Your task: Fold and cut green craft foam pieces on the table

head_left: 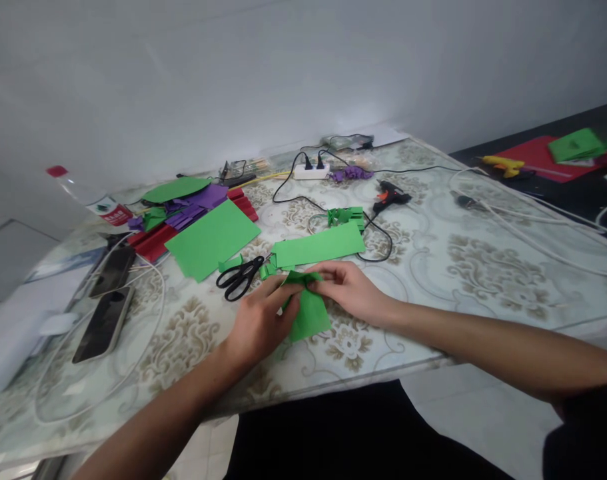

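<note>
Both your hands are on one green sheet (310,319), held just above or against the near part of the surface (423,287), in front of your body. Your left hand (264,313) pinches its upper left side; your right hand (344,291) grips the top edge, thumb and fingers closed on it. The two grips sit close together, presumably to control a small gathered or folded area at the top, while the lower part hangs free and flat. Whether it touches the surface cannot be told.

The scissors (240,276) lie just beyond your left hand, probably for easy reach; their blade tips are hard to make out among green scraps. The glue gun (391,196) sits farther off, perhaps to keep its nozzle clear of the paper.

Materials: your sheet is matte, thin and creased at the top, likely paper. The long strip (319,245) beyond is flat and straight-edged. The red pieces (153,241) are pleated into ridges. The surface is smooth, pale, with brown floral scrollwork.
</note>
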`<state>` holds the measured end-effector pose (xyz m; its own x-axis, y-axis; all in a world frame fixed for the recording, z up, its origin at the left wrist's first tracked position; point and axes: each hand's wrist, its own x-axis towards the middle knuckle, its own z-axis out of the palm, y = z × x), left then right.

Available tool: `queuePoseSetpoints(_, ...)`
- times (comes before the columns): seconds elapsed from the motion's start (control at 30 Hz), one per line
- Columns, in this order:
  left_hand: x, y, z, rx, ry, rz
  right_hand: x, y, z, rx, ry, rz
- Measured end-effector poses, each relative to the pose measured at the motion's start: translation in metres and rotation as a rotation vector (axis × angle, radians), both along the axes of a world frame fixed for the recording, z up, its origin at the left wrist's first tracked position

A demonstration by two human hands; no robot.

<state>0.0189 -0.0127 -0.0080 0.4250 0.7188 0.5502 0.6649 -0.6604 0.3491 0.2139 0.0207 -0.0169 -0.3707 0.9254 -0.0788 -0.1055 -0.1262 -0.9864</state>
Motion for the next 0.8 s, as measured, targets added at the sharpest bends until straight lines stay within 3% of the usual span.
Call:
queuePoseSetpoints(0.53,-0.0045,-0.0019,0.0018,0.003,0.112,-0.097,0.0012,-0.0002,-0.0011,-0.005,0.039,-0.012)
queuePoseSetpoints(0.8,-0.0036,-0.0036,0.0004,0.019,0.131,-0.002,0.0012,-0.0012,-0.0011,-0.013,0.032,-0.011)
